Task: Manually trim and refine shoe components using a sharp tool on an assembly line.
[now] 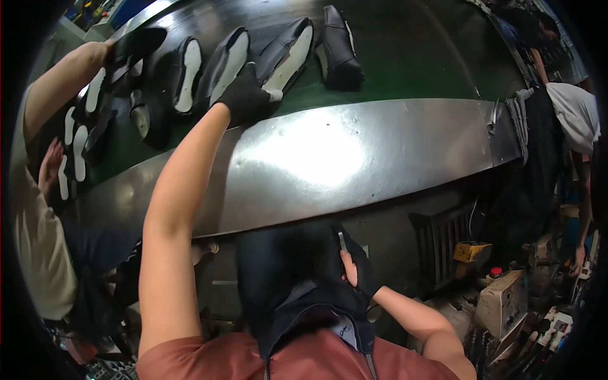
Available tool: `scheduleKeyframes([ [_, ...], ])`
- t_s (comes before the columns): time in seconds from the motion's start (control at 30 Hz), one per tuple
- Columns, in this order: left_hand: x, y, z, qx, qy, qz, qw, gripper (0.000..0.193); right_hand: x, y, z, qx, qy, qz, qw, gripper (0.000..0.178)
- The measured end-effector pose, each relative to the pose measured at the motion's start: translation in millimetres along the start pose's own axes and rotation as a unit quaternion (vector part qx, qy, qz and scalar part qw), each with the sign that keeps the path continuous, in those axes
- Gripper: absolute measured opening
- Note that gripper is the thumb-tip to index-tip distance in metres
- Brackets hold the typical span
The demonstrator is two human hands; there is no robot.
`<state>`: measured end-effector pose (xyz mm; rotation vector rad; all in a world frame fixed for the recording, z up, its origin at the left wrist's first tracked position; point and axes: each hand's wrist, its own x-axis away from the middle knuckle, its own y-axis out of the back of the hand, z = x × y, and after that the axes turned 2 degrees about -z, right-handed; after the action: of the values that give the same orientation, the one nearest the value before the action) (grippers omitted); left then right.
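We see our left hand (246,96), in a black glove, at the near end of a black shoe (289,60) whose white bottom faces up. The fingers touch that end, but we cannot tell whether they are clamped on it. The shoe lies on the green work surface (418,69), just beyond the shiny metal ledge (411,142). Our right hand (356,269), also gloved in black with some bare skin showing, is low beside our dark apron (278,266), closed on a small metal tool (342,242) that pokes up past the thumb.

To the right of the shoe we have a black boot-like piece (342,57); to its left, more black shoes with white bottoms stand in a slanted row. At our far left, a co-worker's forearm (66,79) extends over the surface, near several white insoles (80,152).
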<state>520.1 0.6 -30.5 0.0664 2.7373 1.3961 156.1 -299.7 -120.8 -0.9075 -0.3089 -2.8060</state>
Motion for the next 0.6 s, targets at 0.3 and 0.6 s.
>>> scheduleKeyframes([
  [0.3, 275.9, 50.5, 17.5, 0.409, 0.031, -0.095, 0.907, 0.075, 38.3, -11.8, -34.6, 0.006, -0.002, -0.004, 1.000, 0.051],
  [0.6, 497.8, 26.9, -38.6, 0.409, 0.105, -0.095, 0.901, 0.047, 118.1, 6.7, -26.9, -0.083, -0.056, -0.002, 0.995, 0.070],
])
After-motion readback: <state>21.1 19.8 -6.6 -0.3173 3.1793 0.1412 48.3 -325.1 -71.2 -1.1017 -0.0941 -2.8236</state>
